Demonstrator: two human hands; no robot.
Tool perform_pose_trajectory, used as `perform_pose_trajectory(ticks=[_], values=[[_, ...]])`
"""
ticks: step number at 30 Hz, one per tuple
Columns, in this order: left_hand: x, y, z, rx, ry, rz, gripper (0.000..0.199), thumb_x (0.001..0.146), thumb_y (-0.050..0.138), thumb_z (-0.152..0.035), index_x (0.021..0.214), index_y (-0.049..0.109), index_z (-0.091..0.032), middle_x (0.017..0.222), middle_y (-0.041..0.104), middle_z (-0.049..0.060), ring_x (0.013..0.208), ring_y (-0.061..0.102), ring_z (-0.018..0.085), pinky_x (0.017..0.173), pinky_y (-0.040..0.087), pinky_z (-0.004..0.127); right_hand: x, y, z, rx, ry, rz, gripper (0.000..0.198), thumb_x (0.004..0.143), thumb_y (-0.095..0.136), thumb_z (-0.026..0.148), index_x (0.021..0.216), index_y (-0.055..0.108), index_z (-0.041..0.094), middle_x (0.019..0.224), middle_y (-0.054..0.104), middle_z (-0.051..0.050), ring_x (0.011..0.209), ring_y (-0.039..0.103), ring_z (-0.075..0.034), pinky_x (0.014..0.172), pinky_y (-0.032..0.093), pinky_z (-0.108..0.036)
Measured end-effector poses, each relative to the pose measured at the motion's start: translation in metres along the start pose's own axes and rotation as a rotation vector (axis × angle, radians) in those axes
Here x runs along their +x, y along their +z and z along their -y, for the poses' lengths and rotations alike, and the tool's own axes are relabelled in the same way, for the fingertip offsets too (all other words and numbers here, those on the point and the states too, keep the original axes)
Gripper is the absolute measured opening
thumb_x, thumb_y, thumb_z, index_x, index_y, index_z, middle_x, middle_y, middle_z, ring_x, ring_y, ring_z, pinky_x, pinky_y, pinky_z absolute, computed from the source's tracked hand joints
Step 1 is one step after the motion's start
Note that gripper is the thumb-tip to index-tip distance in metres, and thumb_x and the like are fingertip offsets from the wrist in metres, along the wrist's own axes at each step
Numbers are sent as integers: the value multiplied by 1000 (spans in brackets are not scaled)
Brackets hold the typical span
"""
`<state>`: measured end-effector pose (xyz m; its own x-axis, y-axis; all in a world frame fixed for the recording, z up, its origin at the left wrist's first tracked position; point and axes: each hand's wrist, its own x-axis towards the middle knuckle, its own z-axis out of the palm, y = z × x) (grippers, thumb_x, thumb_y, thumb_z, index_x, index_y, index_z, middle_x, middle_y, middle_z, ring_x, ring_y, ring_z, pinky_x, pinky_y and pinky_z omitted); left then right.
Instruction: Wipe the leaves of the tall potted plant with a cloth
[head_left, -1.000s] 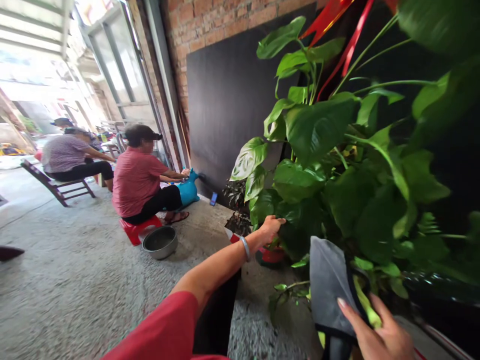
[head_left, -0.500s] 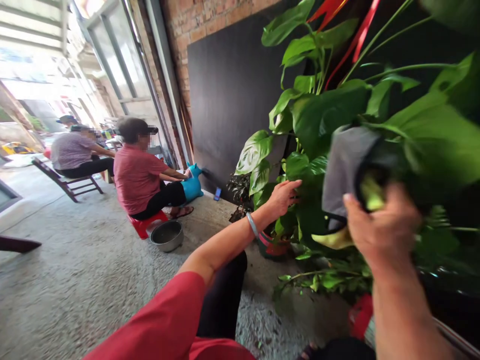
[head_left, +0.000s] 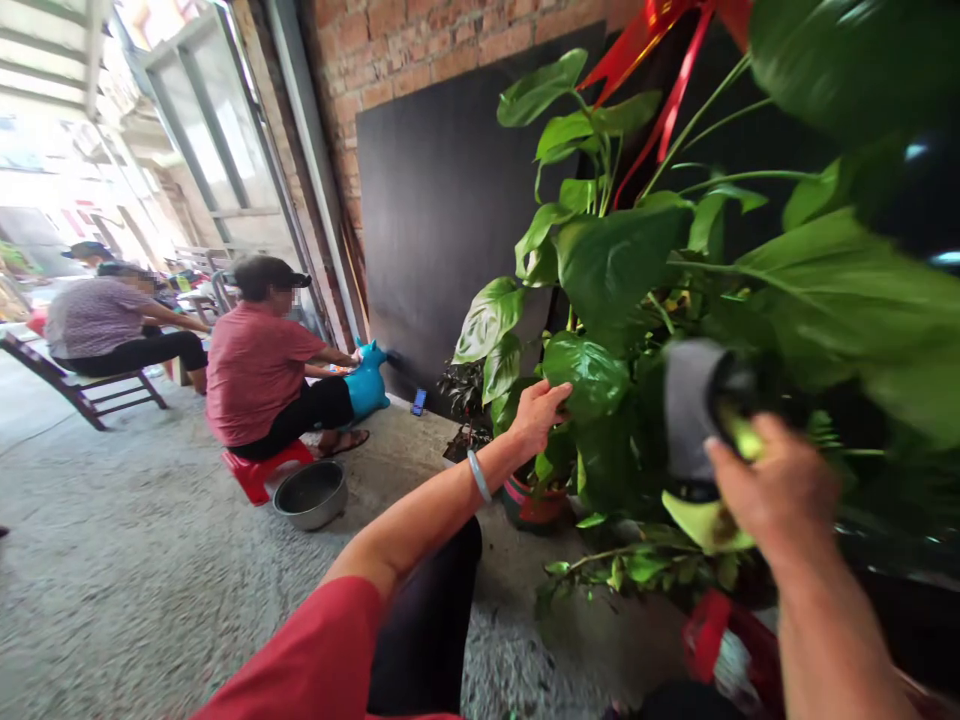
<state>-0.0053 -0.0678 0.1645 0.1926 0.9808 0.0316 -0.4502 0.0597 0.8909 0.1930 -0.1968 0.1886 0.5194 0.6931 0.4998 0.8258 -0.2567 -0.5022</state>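
At the left edge of a broad, glossy green leaf (head_left: 589,372), my left hand (head_left: 541,415) has its fingers closed on the margin. A pale bangle circles that wrist. My right hand (head_left: 784,495), blurred by motion, grips a grey cloth (head_left: 688,410) with black trim and yellow-green parts; its exact kind is unclear. The cloth is in front of the lower leaves of the large potted plant (head_left: 622,250). Part of the plant's pot (head_left: 536,505) shows beneath the foliage.
Left of me a person in a pink shirt (head_left: 259,365) sits on a red stool (head_left: 262,470), beside a metal basin (head_left: 311,495) and a blue animal toy (head_left: 367,380). Farther back sits another person (head_left: 101,315). A dark board (head_left: 465,210) leans on the brick wall. Red ribbon (head_left: 667,110) hangs among the leaves.
My left hand has closed on the leaf's edge; before, its fingers reached forward. The grey cloth in my right hand has moved lower. The view has shifted to the right.
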Motion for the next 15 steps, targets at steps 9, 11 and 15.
perform_pose_trajectory(ticks=[9,11,15], values=[[-58,13,-18,568,978,-84,51,77,66,-19,128,62,-20,139,61,10,132,52,26,117,36,45,-76,-6,-44,287,292,110,57,50,61,65,93,65,29,90,74,-12,94,67,-42,84,51,-49],[-61,36,-15,697,1046,133,43,79,64,-16,122,68,-21,141,61,10,136,49,28,119,34,46,-72,-17,-39,269,287,99,57,49,60,65,93,65,29,87,74,-11,94,67,-43,84,51,-50],[-21,75,3,841,596,299,38,82,59,-10,116,75,-16,130,68,14,135,52,32,114,40,45,-74,-28,-44,153,243,85,52,53,59,66,91,67,31,82,72,-11,84,67,-41,74,52,-49]])
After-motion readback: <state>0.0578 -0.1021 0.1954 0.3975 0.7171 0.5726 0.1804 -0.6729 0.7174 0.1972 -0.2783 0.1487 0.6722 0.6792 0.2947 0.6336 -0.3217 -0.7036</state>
